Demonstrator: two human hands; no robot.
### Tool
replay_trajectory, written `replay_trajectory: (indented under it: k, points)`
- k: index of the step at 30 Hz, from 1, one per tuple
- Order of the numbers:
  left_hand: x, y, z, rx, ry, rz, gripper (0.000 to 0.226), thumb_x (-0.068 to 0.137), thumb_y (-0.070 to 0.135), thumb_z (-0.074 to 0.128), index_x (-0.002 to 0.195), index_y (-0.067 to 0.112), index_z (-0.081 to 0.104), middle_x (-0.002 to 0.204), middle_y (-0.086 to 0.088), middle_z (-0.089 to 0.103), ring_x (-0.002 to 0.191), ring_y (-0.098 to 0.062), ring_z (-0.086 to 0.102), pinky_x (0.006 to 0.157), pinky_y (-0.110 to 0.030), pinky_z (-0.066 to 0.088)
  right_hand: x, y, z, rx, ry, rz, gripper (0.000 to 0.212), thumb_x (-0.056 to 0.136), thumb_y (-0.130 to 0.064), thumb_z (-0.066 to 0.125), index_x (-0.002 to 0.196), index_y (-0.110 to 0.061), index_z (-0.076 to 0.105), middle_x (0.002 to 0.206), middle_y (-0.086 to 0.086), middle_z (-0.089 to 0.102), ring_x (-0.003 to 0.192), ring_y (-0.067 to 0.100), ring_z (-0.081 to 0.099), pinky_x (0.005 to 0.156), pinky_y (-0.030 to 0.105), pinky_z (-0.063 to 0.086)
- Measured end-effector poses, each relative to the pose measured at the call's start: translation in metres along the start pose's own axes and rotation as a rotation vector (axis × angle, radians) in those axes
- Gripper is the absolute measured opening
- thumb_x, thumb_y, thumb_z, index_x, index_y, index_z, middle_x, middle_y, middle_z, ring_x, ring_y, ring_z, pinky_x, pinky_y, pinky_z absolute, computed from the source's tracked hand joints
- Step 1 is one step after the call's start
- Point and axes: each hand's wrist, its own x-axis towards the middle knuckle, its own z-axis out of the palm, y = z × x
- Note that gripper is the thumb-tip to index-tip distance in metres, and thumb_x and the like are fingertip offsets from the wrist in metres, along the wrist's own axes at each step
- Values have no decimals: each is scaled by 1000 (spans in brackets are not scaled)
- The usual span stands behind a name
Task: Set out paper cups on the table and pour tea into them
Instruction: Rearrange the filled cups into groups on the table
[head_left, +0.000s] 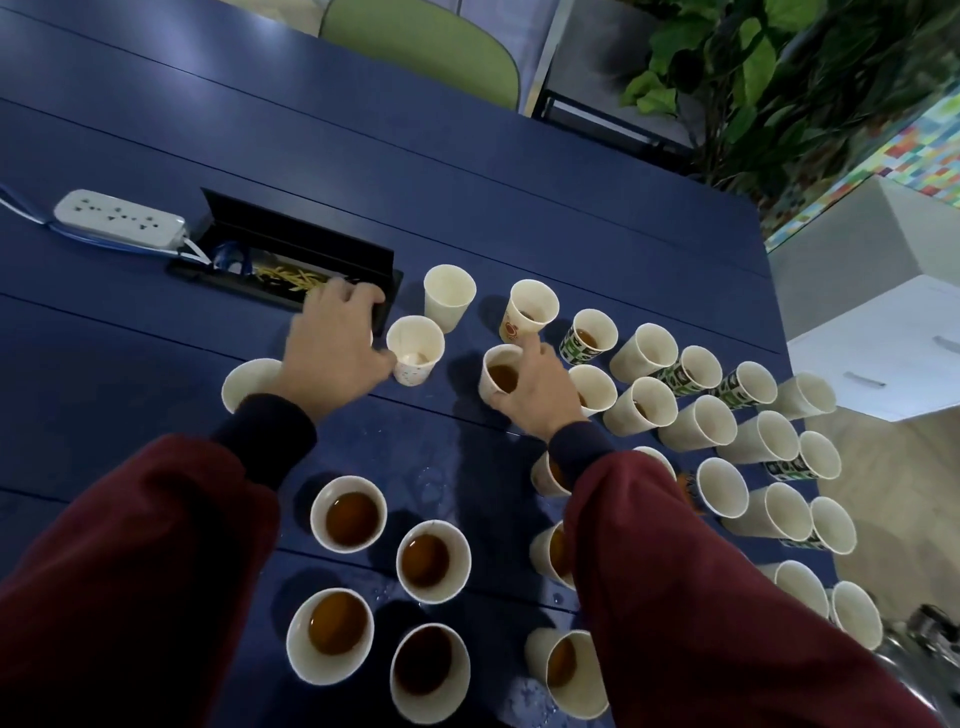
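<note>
Many paper cups stand on the blue table (156, 364). My right hand (537, 392) grips a white cup of tea (500, 371) at mid-table, thumb and fingers round its rim. My left hand (335, 348) reaches down with curled fingers over a white cup that is almost hidden under the palm; its thumb is beside a speckled cup (415, 351). Cups filled with brown tea (349, 514) cluster near me. An empty cup (449, 296) stands behind the speckled one. Several mostly empty cups (698, 428) crowd the right side.
A black cable box (291, 244) is set into the table right behind my left hand, with a white power strip (119, 218) to its left. Water drops (431, 483) lie between the cups. A green chair (426, 47), a plant (769, 78) and a white cabinet (883, 332) border the table.
</note>
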Motion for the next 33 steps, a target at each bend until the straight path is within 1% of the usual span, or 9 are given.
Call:
replay_trajectory:
  k: [5, 9, 13, 17, 19, 23, 27, 30, 33]
  points:
    - [14, -31, -14, 216, -248, -85, 92, 74, 36, 80, 152, 26, 31, 152, -13, 31, 137, -36, 31, 104, -56, 36, 14, 7, 1, -7, -17, 84, 64, 85, -36, 74, 129, -5, 41, 124, 20, 54, 112, 40, 57, 91, 42, 46]
    - [17, -45, -10, 162, -360, -103, 86, 77, 35, 79, 150, 32, 33, 143, -14, 37, 127, -37, 44, 103, -52, 44, 16, 11, -1, 19, -46, 111, 65, 85, -32, 75, 132, -5, 41, 129, 20, 53, 116, 37, 56, 91, 37, 41]
    - [17, -46, -4, 89, -302, -116, 81, 79, 34, 80, 148, 30, 37, 138, -14, 42, 119, -39, 51, 98, -49, 45, 17, 12, -4, 40, -75, 101, 73, 82, -31, 80, 136, -5, 39, 132, 19, 51, 120, 36, 54, 95, 35, 40]
    - [21, -48, 0, 45, -279, -76, 84, 78, 30, 81, 150, 28, 36, 146, -14, 37, 123, -41, 50, 101, -49, 43, 13, 12, -8, 37, -72, 85, 82, 77, -34, 84, 138, -6, 38, 132, 17, 49, 119, 35, 53, 96, 37, 42]
    - [23, -50, 4, 35, -291, -46, 78, 80, 27, 79, 147, 28, 40, 143, -13, 41, 121, -39, 50, 101, -49, 42, 9, 10, -11, 44, -35, 72, 82, 76, -35, 85, 137, -6, 39, 131, 16, 49, 117, 34, 53, 95, 37, 43]
    - [21, -48, 7, 27, -234, -38, 61, 80, 22, 76, 135, 24, 49, 125, -13, 49, 108, -40, 54, 92, -49, 45, -8, 3, -16, 51, 97, 19, 79, 77, -35, 83, 137, -8, 40, 131, 12, 46, 113, 31, 53, 91, 35, 46]
    - [13, -40, -5, -21, -115, -46, 61, 78, 20, 78, 133, 20, 52, 126, -17, 51, 107, -40, 54, 92, -50, 47, -30, -14, -21, 78, 212, -52, 80, 75, -33, 83, 138, -10, 41, 134, 9, 43, 117, 27, 51, 90, 31, 46]
    - [2, -26, -22, -78, -12, 16, 59, 76, 20, 78, 129, 19, 54, 122, -16, 53, 103, -38, 55, 90, -45, 46, -46, -35, -22, 131, 176, -142, 84, 75, -30, 85, 142, -10, 39, 140, 11, 42, 122, 28, 49, 97, 31, 43]
    - [-18, -5, -40, -92, -3, 97, 58, 76, 22, 77, 129, 21, 52, 118, -13, 52, 100, -35, 54, 84, -40, 43, -66, -62, -18, 194, 107, -256, 87, 77, -30, 85, 147, -11, 36, 145, 9, 44, 130, 24, 45, 102, 27, 37]
